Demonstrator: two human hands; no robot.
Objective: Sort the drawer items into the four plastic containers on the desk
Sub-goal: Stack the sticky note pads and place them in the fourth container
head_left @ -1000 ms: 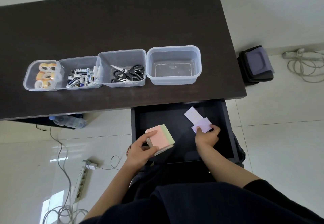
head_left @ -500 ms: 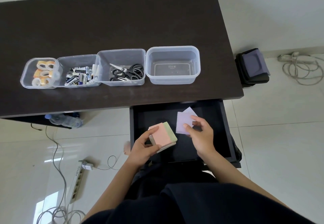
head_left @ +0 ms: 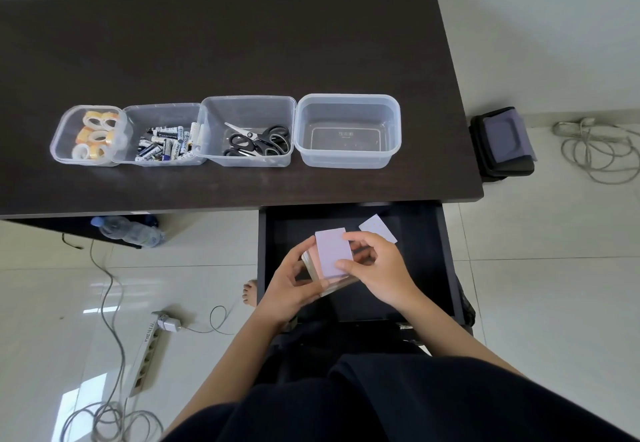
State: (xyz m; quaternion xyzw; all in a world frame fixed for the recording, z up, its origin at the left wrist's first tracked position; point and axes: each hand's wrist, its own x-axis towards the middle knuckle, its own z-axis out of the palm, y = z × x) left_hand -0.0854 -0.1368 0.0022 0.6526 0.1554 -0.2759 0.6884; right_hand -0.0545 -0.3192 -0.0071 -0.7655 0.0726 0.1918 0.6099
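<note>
A pale tiled floor (head_left: pixel 540 303) lies under a dark worktop (head_left: pixel 221 43), and below the worktop's near edge a black drawer (head_left: pixel 429 268) stands pulled open. On the worktop four clear plastic containers sit in a row, touching or nearly so. The rightmost container (head_left: pixel 348 161) is the largest and holds nothing. Next to it is the scissors container (head_left: pixel 247 161), then the battery container (head_left: pixel 161 162), then the small tape container (head_left: pixel 59 143) at the left end.

Both forearms reach forward from the lap and meet over the middle of the drawer. The left hand (head_left: pixel 289 285) is turned palm inward, its fingers curled around the left side and underside of a stack of sticky notes (head_left: pixel 311 261). The right hand (head_left: pixel 381 268) arches over from the right, thumb and fingertips pinched on a lilac note pad (head_left: pixel 332 251) that lies on top of the stack.

Half a second ago the hands were apart, the left holding the pink and green stack and the right lifting the lilac pad beside it. Now the pad has come onto the stack and the two hands are together. One more lilac pad (head_left: pixel 375 227) stays on the drawer floor, just beyond the right hand.

Both hands are closed in a grasp: the left around the stack, the right on the lilac pad.
</note>
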